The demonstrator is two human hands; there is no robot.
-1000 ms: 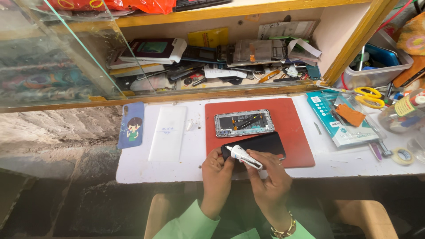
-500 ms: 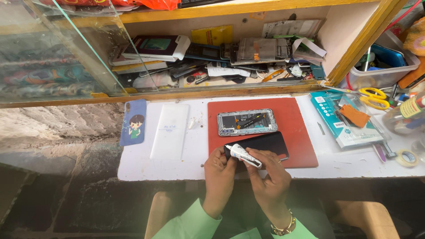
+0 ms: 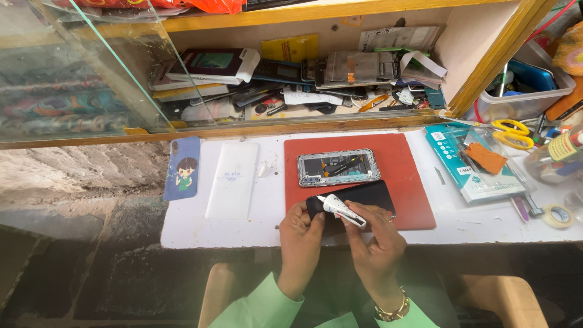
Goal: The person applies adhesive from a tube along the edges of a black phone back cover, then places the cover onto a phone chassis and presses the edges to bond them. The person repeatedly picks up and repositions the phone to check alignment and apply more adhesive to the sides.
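My right hand [image 3: 378, 242] grips a small white glue tube [image 3: 340, 210], its tip pointing left onto the near-left corner of a black phone screen panel [image 3: 364, 195]. My left hand [image 3: 300, 234] pinches that same corner of the black panel and steadies it. The panel lies on the front edge of a red work mat [image 3: 401, 164]. An opened phone frame [image 3: 337, 167] with exposed insides lies on the mat just behind the panel.
On the white table [image 3: 200, 228] lie a blue phone case [image 3: 183, 168] with a cartoon figure and a clear screen protector [image 3: 233, 180]. To the right are a teal package [image 3: 470, 164], yellow scissors [image 3: 516, 133], a tape roll [image 3: 557, 215]. A cluttered wooden shelf [image 3: 303, 126] stands behind.
The view has shifted slightly. Both hands stay at the panel's corner with the glue tube; the tube has barely moved.
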